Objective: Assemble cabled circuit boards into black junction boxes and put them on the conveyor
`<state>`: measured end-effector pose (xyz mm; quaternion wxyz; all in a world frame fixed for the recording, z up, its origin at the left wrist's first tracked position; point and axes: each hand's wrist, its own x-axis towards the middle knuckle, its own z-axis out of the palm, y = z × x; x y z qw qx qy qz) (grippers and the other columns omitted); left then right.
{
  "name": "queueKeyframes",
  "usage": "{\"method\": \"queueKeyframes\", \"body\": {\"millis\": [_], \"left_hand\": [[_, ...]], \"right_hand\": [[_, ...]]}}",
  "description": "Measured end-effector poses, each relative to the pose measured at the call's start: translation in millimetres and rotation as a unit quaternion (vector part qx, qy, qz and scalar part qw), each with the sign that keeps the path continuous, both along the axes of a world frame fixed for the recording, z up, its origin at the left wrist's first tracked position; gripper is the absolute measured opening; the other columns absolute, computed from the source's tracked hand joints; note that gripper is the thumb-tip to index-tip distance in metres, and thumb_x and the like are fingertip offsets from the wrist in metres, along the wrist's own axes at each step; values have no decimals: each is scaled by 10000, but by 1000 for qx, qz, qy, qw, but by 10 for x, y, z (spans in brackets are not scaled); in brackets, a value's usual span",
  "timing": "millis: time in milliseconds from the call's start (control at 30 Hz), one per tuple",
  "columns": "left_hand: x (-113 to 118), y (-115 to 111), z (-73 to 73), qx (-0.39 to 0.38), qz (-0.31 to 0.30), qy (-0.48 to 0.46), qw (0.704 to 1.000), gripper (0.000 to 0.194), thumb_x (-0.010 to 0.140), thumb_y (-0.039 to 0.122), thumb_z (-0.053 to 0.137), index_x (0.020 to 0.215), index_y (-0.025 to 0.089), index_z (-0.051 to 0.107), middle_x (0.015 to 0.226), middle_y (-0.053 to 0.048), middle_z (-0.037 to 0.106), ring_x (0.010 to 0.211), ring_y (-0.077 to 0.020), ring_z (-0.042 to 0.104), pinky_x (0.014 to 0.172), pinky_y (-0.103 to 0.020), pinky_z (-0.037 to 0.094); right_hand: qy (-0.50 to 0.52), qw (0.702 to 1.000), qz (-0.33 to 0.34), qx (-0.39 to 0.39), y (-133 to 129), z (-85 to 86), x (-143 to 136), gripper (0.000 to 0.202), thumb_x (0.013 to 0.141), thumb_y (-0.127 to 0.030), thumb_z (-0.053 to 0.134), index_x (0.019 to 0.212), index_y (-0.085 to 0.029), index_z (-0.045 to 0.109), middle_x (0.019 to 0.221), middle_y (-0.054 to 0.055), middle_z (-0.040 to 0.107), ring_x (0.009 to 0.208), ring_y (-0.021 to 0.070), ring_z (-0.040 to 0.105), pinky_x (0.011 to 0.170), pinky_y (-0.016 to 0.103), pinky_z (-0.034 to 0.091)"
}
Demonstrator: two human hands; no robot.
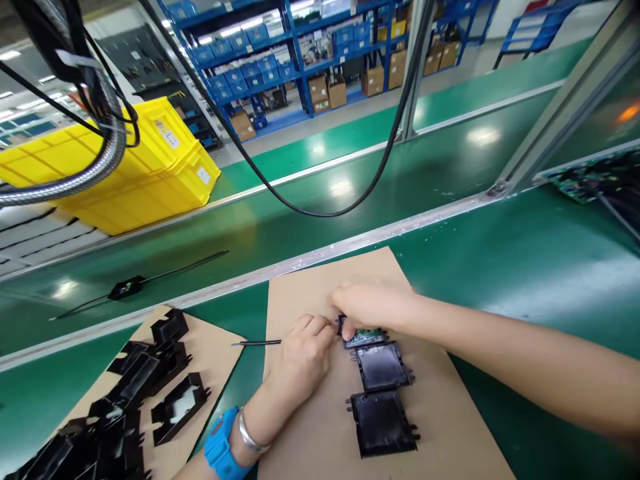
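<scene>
The right hand (367, 303) bends over a small green circuit board (369, 338) in a black case (342, 325), its thumb down at the near left end; the other fingers are partly hidden, so how tight that grip is cannot be told. The left hand (307, 347) curls just beside the case, and a dark lead (260, 343) runs out from its far side; whether this grip closes on the lead is hidden. Two more black housings (383, 367) line up below the case on a cardboard sheet (445, 427), which lies on the glossy green surface (565, 273). To the left, a second cardboard sheet (215, 343) bears a jumbled heap of black shells (133, 380). A pale metal rail (350, 247) edges the surface; past it, a green strip carries a black piece with long leads (127, 287) and, farther back, stacked yellow crates (150, 187). A black cable (325, 215) hangs in a loop overhead. Beyond stand blue shelves (300, 72) with blue bins and cardboard boxes (373, 81).
</scene>
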<state>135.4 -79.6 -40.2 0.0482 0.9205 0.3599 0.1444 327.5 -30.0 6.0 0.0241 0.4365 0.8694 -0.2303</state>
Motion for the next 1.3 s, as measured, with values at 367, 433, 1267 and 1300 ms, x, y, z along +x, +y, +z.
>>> {"method": "queueKeyframes", "body": {"millis": [367,433,1267,1300], "left_hand": [[167,12,368,-111,-185,29,976,427,888,150,472,1312,176,509,1337,-84,574,1180,-256,533,1014,-451,439],[176,42,272,-103,-185,36,977,432,894,143,458,1323,172,507,1372,-82,558,1224,-261,516,1033,-457,428],[153,28,102,-107,-160,-17,981,400,845,37,452,1210,153,564,1231,-72,628,1116,-211,568,988,-374,478],[155,26,99,-108,-161,-15,981,398,846,38,450,1210,152,564,1229,-72,628,1112,-214,567,984,-377,478]], "right_hand": [[115,991,-69,20,-521,-6,693,650,703,-457,819,1215,-125,597,1125,121,626,1073,271,565,903,371,459],[116,991,-53,29,-522,-76,637,604,714,-428,818,1202,-136,615,1091,110,629,1051,262,570,909,376,462],[149,984,-18,91,-532,-98,676,218,860,-62,393,765,-176,552,737,28,551,674,157,459,609,280,356],[147,982,11,116,-519,-139,680,239,857,-45,375,759,-173,552,729,32,537,676,161,443,611,283,353]]}}
